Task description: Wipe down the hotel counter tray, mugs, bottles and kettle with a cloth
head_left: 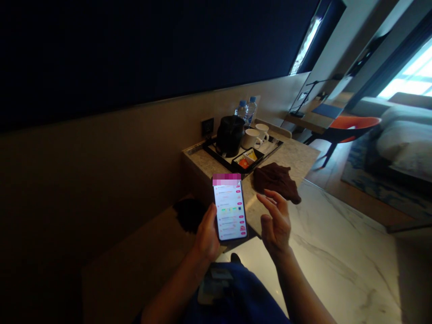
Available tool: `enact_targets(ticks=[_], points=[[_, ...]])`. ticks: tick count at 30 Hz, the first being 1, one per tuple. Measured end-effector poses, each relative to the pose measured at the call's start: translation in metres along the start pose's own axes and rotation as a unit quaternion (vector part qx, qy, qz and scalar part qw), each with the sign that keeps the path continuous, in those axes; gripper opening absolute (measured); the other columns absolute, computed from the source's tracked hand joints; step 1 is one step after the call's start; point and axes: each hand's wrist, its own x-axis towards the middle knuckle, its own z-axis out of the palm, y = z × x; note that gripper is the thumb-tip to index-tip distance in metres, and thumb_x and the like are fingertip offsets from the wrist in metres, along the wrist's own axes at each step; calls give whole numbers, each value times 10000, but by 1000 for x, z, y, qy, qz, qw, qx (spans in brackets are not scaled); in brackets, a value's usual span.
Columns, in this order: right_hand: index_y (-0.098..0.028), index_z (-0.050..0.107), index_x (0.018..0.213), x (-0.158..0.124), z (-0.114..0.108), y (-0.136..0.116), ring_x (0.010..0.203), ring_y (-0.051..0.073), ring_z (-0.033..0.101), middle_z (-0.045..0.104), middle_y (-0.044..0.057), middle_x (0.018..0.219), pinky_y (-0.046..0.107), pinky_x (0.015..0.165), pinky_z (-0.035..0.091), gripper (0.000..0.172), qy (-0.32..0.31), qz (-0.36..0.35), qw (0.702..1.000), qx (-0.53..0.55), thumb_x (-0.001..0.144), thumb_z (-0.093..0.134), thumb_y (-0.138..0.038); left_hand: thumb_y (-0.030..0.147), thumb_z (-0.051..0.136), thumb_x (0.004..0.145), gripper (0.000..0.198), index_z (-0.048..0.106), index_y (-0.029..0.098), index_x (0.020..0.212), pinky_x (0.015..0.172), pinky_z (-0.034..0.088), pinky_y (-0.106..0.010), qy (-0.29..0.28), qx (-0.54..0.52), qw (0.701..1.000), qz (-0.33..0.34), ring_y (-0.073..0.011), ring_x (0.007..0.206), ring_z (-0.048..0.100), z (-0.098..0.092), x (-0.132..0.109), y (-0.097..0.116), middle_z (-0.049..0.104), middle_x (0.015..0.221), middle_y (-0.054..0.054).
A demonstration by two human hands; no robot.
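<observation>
One long marble surface (pixel 337 252) runs from the person's waist toward a raised stone ledge, and most of what shows sits at that far end. A black tray (pixel 216 155) against the wall keeps the hot-drink things together: a dark kettle (pixel 230 135) close to the wall socket (pixel 207 127), two white cups (pixel 255 136) beside it, sachets in a small box (pixel 247 159) at the front, and two water bottles (pixel 246 109) behind. A brown cloth (pixel 276 181) lies crumpled just off the tray, near the edge.

Closer in, the left hand (pixel 206 238) holds a phone (pixel 230 211) upright, screen lit and tilted toward the face, its fingers wrapped round the left edge and the thumb lying along that edge. The right hand (pixel 275 222) hovers just beside the phone, holding nothing, its fingers loosely curled and apart.
</observation>
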Motion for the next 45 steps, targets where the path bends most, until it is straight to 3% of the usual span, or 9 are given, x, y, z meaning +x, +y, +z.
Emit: enact_targets(ticks=[8,13,24,27,31,34,45], points=[[-336,542,1337,-11,-2,1,1130,275,514,467,93,1271,481,913,463,399,-16,3,1000,-2,982,379,-415,331,430,973,394,578,67,1225,861,526,-464,7,-10,1000,-7,-283,857,698,3,0,2,737,985,-138],[-247,589,1281,-17,0,4,1095,275,538,501,120,1227,478,868,496,421,-18,-3,1000,-20,983,363,-442,337,392,989,397,578,73,1220,810,541,-425,-8,-19,1000,-9,-268,851,699,4,-2,7,743,959,-124],[-232,568,1297,-23,6,2,1125,283,532,493,129,1251,481,888,499,434,-55,-6,998,-17,981,363,-449,266,456,967,276,595,100,1138,749,560,-351,-33,-4,999,28,-217,828,700,-3,4,5,748,949,-94],[-240,546,1316,-25,8,2,1115,271,531,481,124,1257,461,888,496,428,-63,-11,998,-8,983,365,-438,278,537,926,253,611,125,1112,761,561,-340,-53,-11,998,45,-211,848,700,-8,7,3,749,964,-79],[-248,530,1325,-25,10,1,1122,257,518,478,116,1258,433,888,491,427,-70,-16,997,-7,989,356,-444,424,766,732,469,624,153,1088,770,565,-349,-79,-17,995,57,-240,884,696,-12,8,2,746,991,-72],[-253,523,1327,-26,10,0,1132,252,511,477,111,1260,427,896,482,424,-73,-14,997,-3,993,347,-446,454,837,630,567,635,165,1074,764,561,-321,-72,-21,995,58,-226,875,697,-13,7,3,748,982,-64],[-243,539,1316,-31,11,0,1142,273,515,481,122,1262,452,885,495,422,-70,-10,997,-2,989,356,-438,434,848,620,575,650,166,1088,743,557,-286,-74,-21,995,64,-208,839,702,-13,6,3,754,951,-55]])
